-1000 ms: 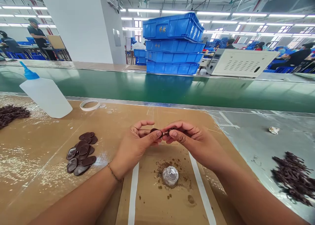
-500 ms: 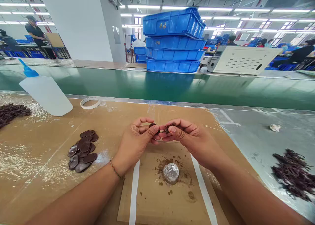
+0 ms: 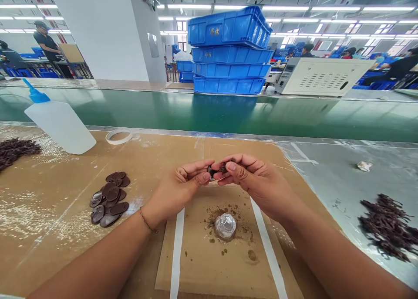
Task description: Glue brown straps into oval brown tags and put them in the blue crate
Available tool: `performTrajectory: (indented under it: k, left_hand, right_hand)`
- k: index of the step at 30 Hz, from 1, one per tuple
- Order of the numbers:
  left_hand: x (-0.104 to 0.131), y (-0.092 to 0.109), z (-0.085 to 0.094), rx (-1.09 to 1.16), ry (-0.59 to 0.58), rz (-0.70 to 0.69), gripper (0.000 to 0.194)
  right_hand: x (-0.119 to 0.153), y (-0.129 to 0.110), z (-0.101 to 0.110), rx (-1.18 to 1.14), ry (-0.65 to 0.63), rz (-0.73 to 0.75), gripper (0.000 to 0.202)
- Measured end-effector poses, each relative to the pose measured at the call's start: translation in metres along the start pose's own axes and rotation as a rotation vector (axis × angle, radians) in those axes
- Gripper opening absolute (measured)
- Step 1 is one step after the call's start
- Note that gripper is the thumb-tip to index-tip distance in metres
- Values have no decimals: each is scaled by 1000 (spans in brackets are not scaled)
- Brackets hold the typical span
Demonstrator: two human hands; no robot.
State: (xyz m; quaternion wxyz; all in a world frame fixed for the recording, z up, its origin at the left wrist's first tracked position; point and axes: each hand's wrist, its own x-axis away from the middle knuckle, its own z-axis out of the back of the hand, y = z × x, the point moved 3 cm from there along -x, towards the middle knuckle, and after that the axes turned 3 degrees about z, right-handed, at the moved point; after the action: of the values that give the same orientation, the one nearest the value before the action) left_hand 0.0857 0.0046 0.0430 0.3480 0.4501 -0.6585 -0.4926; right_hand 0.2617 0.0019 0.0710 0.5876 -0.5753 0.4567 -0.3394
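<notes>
My left hand pinches a dark brown oval disc between thumb and fingers, seen partly edge-on. Opposite it, my right hand grips a small, dark, knobbly piece, mostly covered by the fingers. The two hands meet fingertip to fingertip above a cardboard sheet. Below them on that sheet sits a small clear container with dark wet spots around it. To the left of my left hand lies a loose heap of dark brown oval discs.
Dark thin strips lie in a pile at right and another pile at far left. A blue-capped squeeze bottle leans near a tape roll. Beyond the green belt stand stacked blue crates and a beige machine.
The disc in my left hand has turned and shifted slightly right, closer to the piece in my right hand. My left fingers have straightened somewhat. The view has tilted a little.
</notes>
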Motion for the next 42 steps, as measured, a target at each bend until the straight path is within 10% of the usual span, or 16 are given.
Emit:
performTrajectory:
  k: [13,24,42]
  left_hand:
    - [-3,1,-4,128,-52,-56,39]
    - [-8,8,14,117,66,-179,35]
    - [-11,12,23,127,148,-236,32]
  right_hand:
    - [1,-3,-1,-69,3,-14,19]
    - [26,-35,16,729,-177,-7,23]
    - [29,-18,-16,859,-330,-126,17]
